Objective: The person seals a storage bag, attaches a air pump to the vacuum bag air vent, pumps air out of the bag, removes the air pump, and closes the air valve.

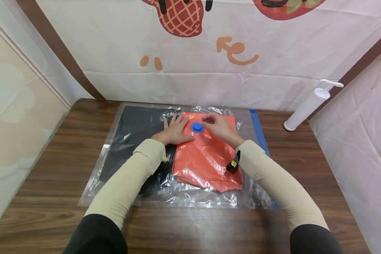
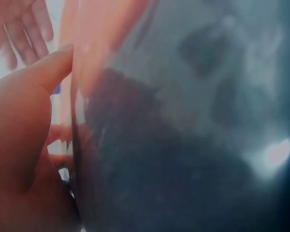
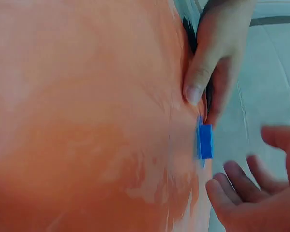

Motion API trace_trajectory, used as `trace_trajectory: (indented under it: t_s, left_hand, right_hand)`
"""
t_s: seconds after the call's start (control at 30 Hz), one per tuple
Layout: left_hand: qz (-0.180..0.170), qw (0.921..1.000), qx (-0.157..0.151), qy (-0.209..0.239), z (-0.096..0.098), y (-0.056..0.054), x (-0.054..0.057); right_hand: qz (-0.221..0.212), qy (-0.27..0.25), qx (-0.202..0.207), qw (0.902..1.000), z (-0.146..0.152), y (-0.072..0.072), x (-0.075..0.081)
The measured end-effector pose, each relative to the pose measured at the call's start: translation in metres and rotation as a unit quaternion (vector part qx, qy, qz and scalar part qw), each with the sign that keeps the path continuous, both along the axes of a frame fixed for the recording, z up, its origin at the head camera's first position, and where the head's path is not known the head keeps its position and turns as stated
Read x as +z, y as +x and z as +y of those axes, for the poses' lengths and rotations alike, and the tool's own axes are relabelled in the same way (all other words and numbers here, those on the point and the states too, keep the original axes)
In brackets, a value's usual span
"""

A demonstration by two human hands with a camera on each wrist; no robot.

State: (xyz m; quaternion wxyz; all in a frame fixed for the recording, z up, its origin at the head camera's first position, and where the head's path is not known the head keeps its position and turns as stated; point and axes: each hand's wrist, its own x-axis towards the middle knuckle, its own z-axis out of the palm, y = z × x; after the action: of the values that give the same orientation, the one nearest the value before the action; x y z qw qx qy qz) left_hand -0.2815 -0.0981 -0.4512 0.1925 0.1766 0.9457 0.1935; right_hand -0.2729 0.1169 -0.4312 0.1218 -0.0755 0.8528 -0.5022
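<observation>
A clear plastic storage bag [image 1: 190,200] lies flat on the table, with a folded orange cloth [image 1: 206,158] and a dark cloth [image 1: 130,130] inside. On its top, over the orange cloth, sits a round blue valve [image 1: 197,127], its raised cap [image 3: 206,141] standing up in the right wrist view. My left hand [image 1: 175,132] rests on the bag with fingers spread, just left of the valve. Close by on the right, my right hand [image 1: 221,127] hovers with loosely bent fingers; in the right wrist view its fingertips [image 3: 214,189] are apart from the cap.
A white hand pump [image 1: 308,108] stands tilted at the table's back right. The bag's blue zip edge [image 1: 259,130] runs along its right side. Printed fabric [image 1: 120,46] hangs behind the wooden table [image 1: 44,197] and at both sides.
</observation>
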Motion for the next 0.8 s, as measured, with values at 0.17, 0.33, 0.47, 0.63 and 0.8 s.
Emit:
trace_trajectory:
  t_s: [0.17,0.33,0.47,0.63,0.8]
  left_hand:
    - [0.011,0.9998,-0.007,-0.017,0.000,0.002,-0.004]
    - [0.031,0.9993,-0.010,-0.020,-0.002,0.005,-0.009]
    - [0.033,0.9991,-0.010,-0.022,-0.002,0.004,-0.013]
    - [0.006,0.9990,-0.011,-0.044,-0.001,-0.002,-0.019]
    - [-0.017,0.9988,-0.012,-0.045,-0.001,-0.007,-0.023]
  right_hand:
    - [0.003,0.012,0.032,0.9994,-0.007,-0.008,-0.005]
    - [0.004,0.009,0.034,0.9994,-0.010,-0.011,-0.015]
    - [0.011,0.022,0.043,0.9988,-0.009,-0.011,-0.023]
    - [0.029,0.027,0.055,0.9977,-0.011,-0.014,-0.030]
    - [0.044,0.033,0.053,0.9971,-0.013,-0.016,-0.035]
